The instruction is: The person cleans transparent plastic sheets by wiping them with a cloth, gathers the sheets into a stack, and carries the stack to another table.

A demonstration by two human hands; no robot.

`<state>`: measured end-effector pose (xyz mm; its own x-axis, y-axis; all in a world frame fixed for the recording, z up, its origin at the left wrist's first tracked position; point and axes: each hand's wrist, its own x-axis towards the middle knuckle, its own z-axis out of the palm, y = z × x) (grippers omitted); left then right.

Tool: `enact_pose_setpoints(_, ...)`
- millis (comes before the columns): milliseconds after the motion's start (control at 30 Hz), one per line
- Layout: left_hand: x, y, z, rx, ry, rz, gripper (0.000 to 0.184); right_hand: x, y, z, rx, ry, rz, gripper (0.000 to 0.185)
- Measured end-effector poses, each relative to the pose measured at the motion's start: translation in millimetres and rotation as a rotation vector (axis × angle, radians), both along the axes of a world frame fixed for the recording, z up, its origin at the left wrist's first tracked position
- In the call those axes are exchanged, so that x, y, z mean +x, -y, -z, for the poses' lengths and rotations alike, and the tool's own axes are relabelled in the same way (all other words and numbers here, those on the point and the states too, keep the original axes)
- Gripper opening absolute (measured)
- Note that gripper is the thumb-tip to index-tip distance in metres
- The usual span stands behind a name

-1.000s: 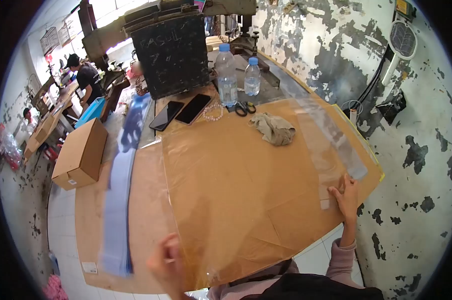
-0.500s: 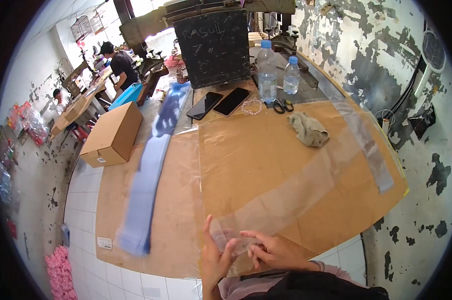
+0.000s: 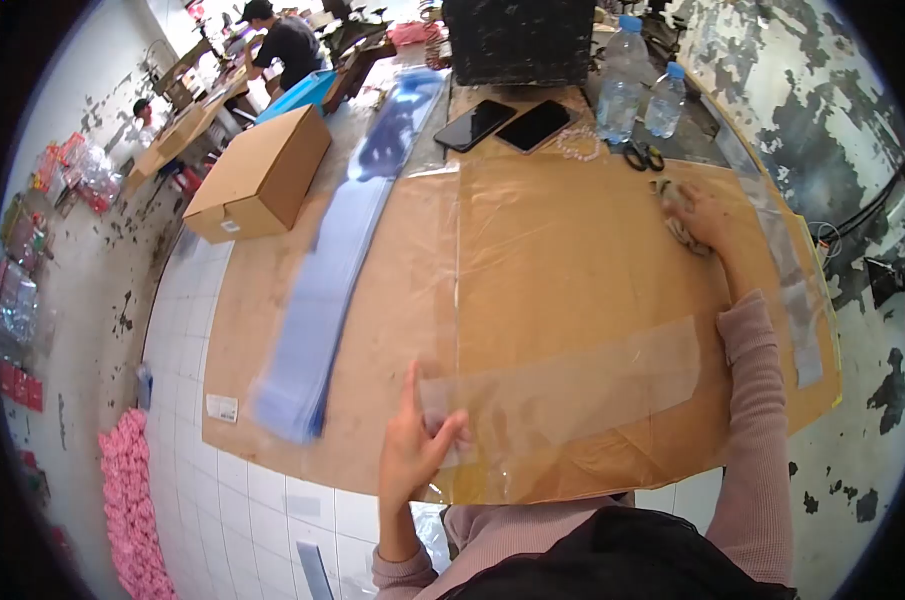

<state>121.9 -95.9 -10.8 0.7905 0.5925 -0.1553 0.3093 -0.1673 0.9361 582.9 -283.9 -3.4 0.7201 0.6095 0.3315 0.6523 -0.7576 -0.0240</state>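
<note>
Left fingers [image 3: 411,392] apart, clear flat strip [image 3: 592,385], right fingers [image 3: 681,197] on crumpled cloth [image 3: 684,236], grip unclear

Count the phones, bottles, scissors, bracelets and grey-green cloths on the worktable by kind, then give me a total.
Phones: 2
Bottles: 2
Scissors: 1
Bracelet: 1
Cloth, under the right hand: 1
Total: 7

A workshop with flaking paint on its wall [image 3: 742,60] is fitted with a broad worktable [image 3: 572,270] covered in brown sheeting, where a pile of bluish plastic strips [image 3: 332,280] lies beside a cardboard carton [image 3: 257,185]. A bulky dark block of equipment [image 3: 517,42] stands behind; farther off, a person in a dark shirt [image 3: 290,55] is at a long, cluttered bench [image 3: 187,125].
</note>
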Motion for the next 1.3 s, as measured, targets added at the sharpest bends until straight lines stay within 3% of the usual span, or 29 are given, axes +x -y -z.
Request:
enact_pose_setpoints(33, 6, 2, -2, -0.029, -0.053, -0.047, 0.072, 18, -3, 8, -0.004, -0.097, 0.017, 0.043)
enact_pose_setpoints(67, 10, 8, -9, 0.076, -0.039, -0.092, 0.048, 22, -8, 7, -0.008, -0.189, 0.038, 0.039)
enact_pose_setpoints(167, 5, 11, 2, 0.125, -0.033, -0.134, 0.026, 1, -12, -5, 0.071, -0.115, -0.146, 0.033)
enact_pose_setpoints(200, 8, 16, -8, 0.303, -0.084, -0.194, 0.017, -23, -14, -9, 0.242, -0.153, -0.230, 0.031)
enact_pose_setpoints(233, 9, 16, 1, 0.307, -0.081, -0.230, 0.016, -62, -21, -12, 0.413, -0.182, -0.318, 0.030)
enact_pose_setpoints(267, 5, 15, 17, 0.308, -0.084, -0.265, 0.014, -118, -33, -41, 0.397, -0.541, -0.301, 0.031)
enact_pose_setpoints(333, -9, 16, 32, 0.353, -0.130, -0.263, 0.014, -214, -43, -56, 0.433, -0.352, -0.853, 0.042)
enact_pose_setpoints(367, -14, 14, 37, 0.400, -0.159, -0.221, 0.015, -244, -53, -21, 0.373, -0.180, -1.051, 0.053)
enact_pose_setpoints(400, -12, 12, 40, 0.452, -0.179, -0.178, 0.016, -288, -57, -12, 0.392, -0.208, -1.039, 0.046)
enact_pose_setpoints(433, -6, 14, 35, 0.444, -0.134, -0.226, 0.016, -320, -47, -26, 0.174, -0.228, -0.936, 0.051)
enact_pose_setpoints(567, 2, 25, 19, 0.532, -0.004, -0.335, 0.012, -334, -40, 14, 0.264, -0.305, -0.810, 0.050)
enact_pose_setpoints(633, -5, 30, 9, 0.422, -0.110, -0.393, 0.012, -315, -33, 17, 0.235, -0.315, -0.709, 0.048)
enact_pose_setpoints(667, -6, 29, 17, 0.659, 0.017, -0.390, 0.014, -301, -30, 16, 0.208, -0.287, -0.673, 0.048)
enact_pose_setpoints(767, -24, 20, 8, 0.428, -0.133, -0.467, 0.016, -249, -11, 11, 0.149, -0.200, -0.584, 0.047)
enact_pose_setpoints(800, -27, 18, 5, 0.459, -0.183, -0.507, 0.018, -230, -4, 8, 0.157, -0.163, -0.563, 0.045)
enact_pose_setpoints(900, -48, 8, -5, 0.790, 0.044, -0.516, 0.023, -184, 20, 6, 0.170, -0.094, -0.302, 0.036)
enact_pose_setpoints(967, -72, -2, -12, 0.828, -0.060, -0.624, 0.023, -152, 39, 2, 0.175, -0.084, -0.135, 0.037)
enact_pose_setpoints(1033, -89, -6, -30, 0.762, -0.346, -0.807, 0.025, -110, 64, 11, 0.187, -0.025, -0.014, 0.038)
enact_pose_setpoints(1067, -108, -17, -26, 1.084, -0.323, -0.706, 0.026, -84, 81, 16, 0.197, 0.023, 0.028, 0.039)
enact_pose_setpoints(1100, -126, -30, -15, 1.143, -0.171, -0.789, 0.024, -57, 102, 13, 0.114, 0.030, 0.120, 0.040)
enact_pose_setpoints(1133, -148, -37, -13, 1.123, -0.246, -0.867, 0.022, -38, 120, 11, 0.029, 0.038, 0.213, 0.040)
enact_pose_setpoints(1167, -163, -41, -15, 1.104, -0.320, -0.940, 0.021, -35, 131, 16, 0.086, 0.058, 0.173, 0.041)
enact_pose_setpoints(1300, -167, -32, -24, 1.212, -0.342, -0.798, 0.018, -26, 137, 11, 0.189, 0.071, 0.070, 0.041)
